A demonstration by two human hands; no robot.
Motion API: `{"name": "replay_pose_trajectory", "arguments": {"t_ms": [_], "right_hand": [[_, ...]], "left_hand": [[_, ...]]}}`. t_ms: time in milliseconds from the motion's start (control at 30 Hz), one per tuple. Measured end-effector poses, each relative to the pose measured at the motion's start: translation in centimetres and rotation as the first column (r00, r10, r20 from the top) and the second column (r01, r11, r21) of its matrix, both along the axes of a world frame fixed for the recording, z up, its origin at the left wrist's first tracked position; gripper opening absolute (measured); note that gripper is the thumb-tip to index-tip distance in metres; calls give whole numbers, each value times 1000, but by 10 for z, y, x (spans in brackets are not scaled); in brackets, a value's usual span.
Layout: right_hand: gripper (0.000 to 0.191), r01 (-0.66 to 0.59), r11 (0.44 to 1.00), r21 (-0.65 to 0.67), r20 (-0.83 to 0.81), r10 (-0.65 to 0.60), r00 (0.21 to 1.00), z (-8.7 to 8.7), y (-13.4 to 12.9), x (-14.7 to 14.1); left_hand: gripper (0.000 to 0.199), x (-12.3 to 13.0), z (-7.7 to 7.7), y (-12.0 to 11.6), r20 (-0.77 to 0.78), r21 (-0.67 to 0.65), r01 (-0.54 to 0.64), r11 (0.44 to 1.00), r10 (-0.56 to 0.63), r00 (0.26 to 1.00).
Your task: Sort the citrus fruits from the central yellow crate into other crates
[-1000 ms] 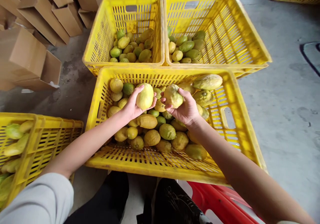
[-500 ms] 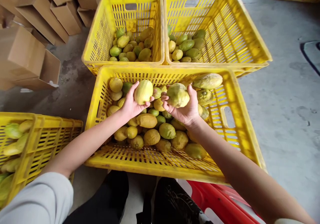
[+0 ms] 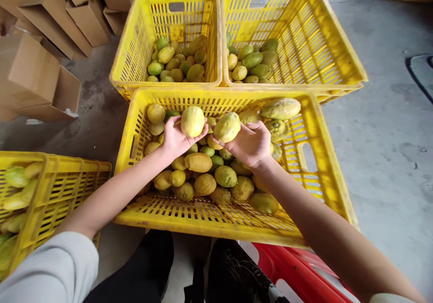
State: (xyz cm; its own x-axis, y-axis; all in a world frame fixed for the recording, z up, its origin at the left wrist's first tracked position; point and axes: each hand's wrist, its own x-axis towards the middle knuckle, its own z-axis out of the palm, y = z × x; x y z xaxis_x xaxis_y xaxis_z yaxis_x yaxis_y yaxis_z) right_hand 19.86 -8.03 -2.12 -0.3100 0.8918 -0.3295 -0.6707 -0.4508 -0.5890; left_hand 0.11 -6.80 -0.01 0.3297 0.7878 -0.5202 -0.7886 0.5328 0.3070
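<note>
In the head view my left hand (image 3: 176, 140) cradles a pale yellow papaya (image 3: 192, 121), its fingers beneath and behind the fruit. My right hand (image 3: 251, 144) is palm up, and a smaller yellow-green papaya (image 3: 227, 127) lies on its fingers. The palm itself is bare. Both hands are over the front yellow crate (image 3: 216, 228), close together but apart. Inside the crate lie several yellow and green papayas (image 3: 204, 184). A long, pale papaya (image 3: 280, 109) rests by the crate's back right corner, beside a darker green one (image 3: 276, 130).
Behind stand a left yellow crate (image 3: 115, 64) and a right yellow crate (image 3: 338, 37), both with papayas. Another crate (image 3: 67, 195) with papayas is at left. Cardboard boxes (image 3: 30, 73) crowd the upper left. Something red and plastic (image 3: 297, 271) is under the front crate.
The papaya in my right hand has shifted left, from the palm onto the fingers, and turned. The one in my left hand has turned too and sits slightly higher in the fingers.
</note>
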Motion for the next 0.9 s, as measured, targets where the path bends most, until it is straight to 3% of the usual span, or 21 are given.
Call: {"name": "replay_pose_trajectory", "arguments": {"t_ms": [100, 400, 667, 767, 900], "right_hand": [[34, -31, 999, 14, 27, 31, 999, 1, 0, -2], [30, -71, 992, -103, -16, 69, 997, -1, 0, 2], [27, -37, 997, -73, 8, 38, 999, -2, 1, 1], [31, -26, 999, -26, 18, 27, 999, -3, 2, 2], [31, -49, 996, 68, 37, 47, 998, -5, 7, 9]], "left_hand": [[41, 0, 2, 0, 1, 20, -17, 1000, 17, 1000], [27, 2, -4, -1, -141, 82, 146, 986, -134, 981], [37, 4, -5, -4, -139, 69, 233, 970, -222, 965], [45, 3, -4, -5, -128, 55, 214, 975, -206, 970], [41, 1, -1, -5, -106, 35, 142, 989, -137, 985]]}}
